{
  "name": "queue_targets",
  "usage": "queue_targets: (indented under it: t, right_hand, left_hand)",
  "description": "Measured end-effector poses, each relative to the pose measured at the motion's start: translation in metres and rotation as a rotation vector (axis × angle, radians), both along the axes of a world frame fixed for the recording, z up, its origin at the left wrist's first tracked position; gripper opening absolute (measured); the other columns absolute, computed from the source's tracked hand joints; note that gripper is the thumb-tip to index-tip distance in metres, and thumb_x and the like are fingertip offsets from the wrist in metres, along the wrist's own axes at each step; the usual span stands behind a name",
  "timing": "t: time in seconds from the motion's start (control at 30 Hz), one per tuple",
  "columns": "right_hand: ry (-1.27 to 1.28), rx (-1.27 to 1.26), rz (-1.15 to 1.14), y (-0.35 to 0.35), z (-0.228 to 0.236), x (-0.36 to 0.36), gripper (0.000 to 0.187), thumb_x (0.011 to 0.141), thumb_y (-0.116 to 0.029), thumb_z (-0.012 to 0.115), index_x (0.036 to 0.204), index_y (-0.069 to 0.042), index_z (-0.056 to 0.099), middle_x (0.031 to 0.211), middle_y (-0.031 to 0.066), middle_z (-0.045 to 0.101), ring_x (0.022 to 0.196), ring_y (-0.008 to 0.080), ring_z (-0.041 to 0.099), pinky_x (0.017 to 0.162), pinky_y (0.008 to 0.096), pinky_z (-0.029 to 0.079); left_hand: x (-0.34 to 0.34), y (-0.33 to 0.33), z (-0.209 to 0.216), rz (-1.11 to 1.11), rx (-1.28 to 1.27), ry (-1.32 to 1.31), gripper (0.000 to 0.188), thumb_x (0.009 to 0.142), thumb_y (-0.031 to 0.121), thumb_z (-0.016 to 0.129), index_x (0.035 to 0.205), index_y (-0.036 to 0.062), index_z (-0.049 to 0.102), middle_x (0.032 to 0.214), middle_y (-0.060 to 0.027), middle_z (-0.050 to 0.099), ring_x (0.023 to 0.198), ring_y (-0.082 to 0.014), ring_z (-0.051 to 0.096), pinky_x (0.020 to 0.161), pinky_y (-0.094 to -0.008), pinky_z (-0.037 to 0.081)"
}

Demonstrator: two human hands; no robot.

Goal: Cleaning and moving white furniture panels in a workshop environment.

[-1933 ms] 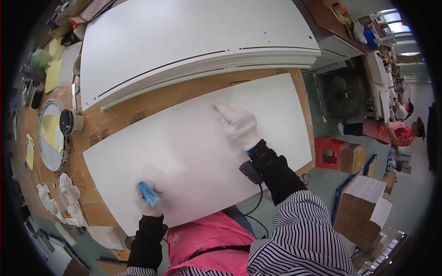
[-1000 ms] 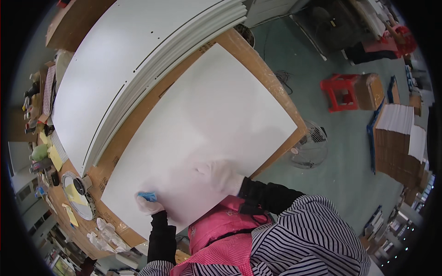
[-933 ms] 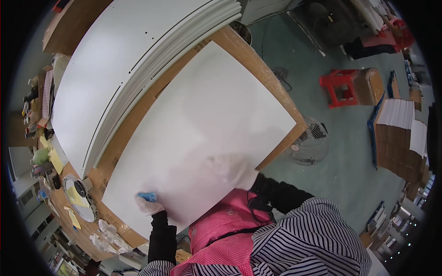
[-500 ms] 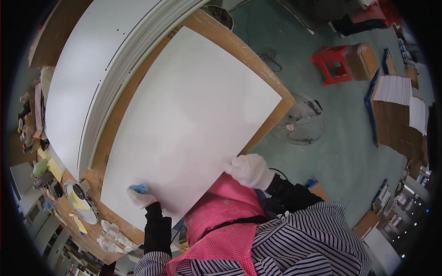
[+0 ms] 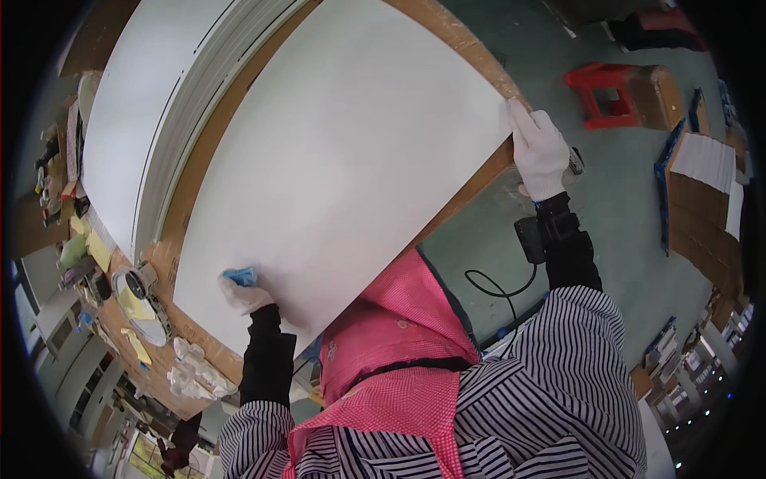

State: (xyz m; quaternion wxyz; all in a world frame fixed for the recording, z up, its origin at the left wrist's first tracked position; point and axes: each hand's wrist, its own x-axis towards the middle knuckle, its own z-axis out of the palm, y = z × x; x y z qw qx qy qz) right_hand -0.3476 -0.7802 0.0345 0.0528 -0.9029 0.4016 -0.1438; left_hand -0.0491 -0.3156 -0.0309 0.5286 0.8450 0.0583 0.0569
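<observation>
A large white panel [image 5: 335, 152] lies flat on a brown wooden worktable [image 5: 447, 222]. On the panel's near left part rests my left hand [image 5: 246, 297], in a white glove, closed around a crumpled blue cloth [image 5: 241, 276] that touches the surface. My right hand [image 5: 541, 156], also gloved in white, is at the panel's far right corner. Its fingers stretch out over the corner and table edge, with nothing visible held in them. A black device with a cable [image 5: 530, 239] is strapped at my right wrist.
Stacked white panels [image 5: 152, 120] stand along the left. Nearer are a tape-like roll [image 5: 132, 291] and crumpled white gloves or cloths [image 5: 193, 371]. On the floor to the right are a red stool [image 5: 594, 96], a cardboard box [image 5: 656, 96] and a stack of sheets [image 5: 702, 191].
My right hand has moved from the panel's near edge out to its far right corner. My left hand stays on the near left part with the blue cloth. The view has shifted slightly.
</observation>
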Motion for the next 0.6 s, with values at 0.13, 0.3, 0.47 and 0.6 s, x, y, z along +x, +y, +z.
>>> queue_targets:
  t: [0.13,0.3,0.47,0.6]
  right_hand:
    - [-0.172,-0.016,0.277,0.071,-0.012,0.014,0.041,0.080,-0.010,0.061,0.121,-0.011,0.065,0.088,0.0067,0.060,0.076,0.0263,0.061,0.063,0.0364,0.051]
    - [-0.177,0.126,0.291,0.188,-0.017,0.032,0.035,0.071,-0.011,0.064,0.106,-0.013,0.069,0.079,0.0055,0.054,0.066,0.0252,0.057,0.055,0.0382,0.049]
    - [-0.174,0.113,0.422,0.313,-0.016,0.053,0.012,0.071,-0.011,0.064,0.082,-0.013,0.066,0.071,0.0028,0.048,0.061,0.0255,0.055,0.049,0.0376,0.045]
    - [-0.224,0.174,0.452,0.420,-0.026,0.072,0.016,0.077,-0.011,0.060,0.092,-0.013,0.068,0.072,0.0037,0.050,0.062,0.0251,0.057,0.049,0.0384,0.046]
  left_hand:
    - [-0.004,-0.011,0.009,0.004,-0.221,0.109,0.031,0.099,0.030,0.041,0.081,0.0079,0.052,0.067,0.0031,0.039,0.057,-0.0095,0.037,0.053,-0.0251,0.034]
    - [-0.006,-0.015,0.013,-0.001,-0.427,0.176,0.033,0.101,0.031,0.039,0.080,0.0086,0.052,0.062,0.0031,0.038,0.052,-0.0090,0.035,0.049,-0.0249,0.033]
    - [0.013,0.008,-0.007,-0.143,-0.278,0.030,0.018,0.092,0.014,0.047,0.078,0.0056,0.053,0.066,-0.0023,0.051,0.059,-0.0143,0.051,0.055,-0.0289,0.043]
    - [0.006,-0.002,0.004,-0.271,-0.065,-0.146,0.010,0.086,0.002,0.050,0.077,0.0033,0.055,0.072,-0.0077,0.061,0.064,-0.0192,0.059,0.061,-0.0324,0.048]
